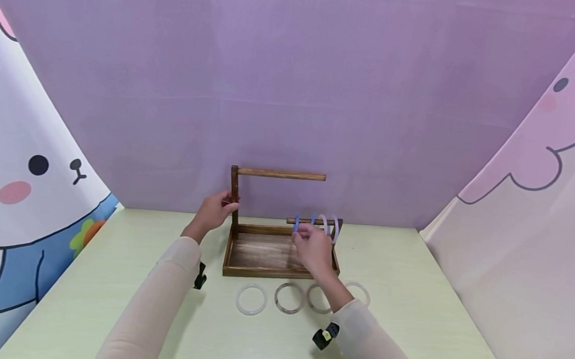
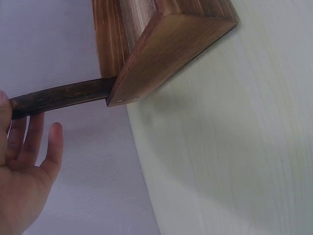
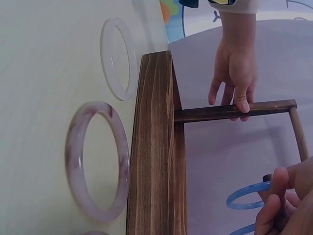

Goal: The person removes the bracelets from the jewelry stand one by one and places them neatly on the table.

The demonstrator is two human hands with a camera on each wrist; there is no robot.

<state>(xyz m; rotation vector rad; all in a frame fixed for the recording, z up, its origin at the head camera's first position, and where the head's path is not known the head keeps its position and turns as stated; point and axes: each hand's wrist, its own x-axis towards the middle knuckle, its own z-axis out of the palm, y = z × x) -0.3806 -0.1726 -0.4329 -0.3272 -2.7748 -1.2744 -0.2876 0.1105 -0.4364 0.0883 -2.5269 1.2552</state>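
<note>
Your pale table (image 1: 399, 296) carries a wooden stand (image 1: 263, 252), set near the purple cloth (image 1: 283, 91) behind it. Its base is a shallow tray (image 1: 267, 273); the left post (image 1: 235, 184) rises at one end and bears the upper bar (image 1: 283, 174), while the lower bar (image 1: 305, 220) comes in from the right side, its free end pointing left.

Your left hand (image 1: 213, 212) grips the left post partway up, thumb on one side and fingers on the other, apparently to steady the stand. Your right hand (image 1: 315, 250) pinches a blue bangle (image 1: 297, 224) with thumb and fingertips nearly closed together.

The step in hand looks like working that bangle at the lower bar, though one moment can't show whether it's going on or coming off. Either way, your next move calls for guiding it straight along the bar while the post is held firm. It lies right at your right fingertips and seems to circle the bar just inside the free end.

Farther along hang a second blue bangle (image 1: 313, 218) and two pale bangles (image 1: 336, 230). In front of the tray lie two white bangles (image 3: 106, 58) and two mottled bangles (image 3: 74, 152), your right forearm partly covering some.
</note>
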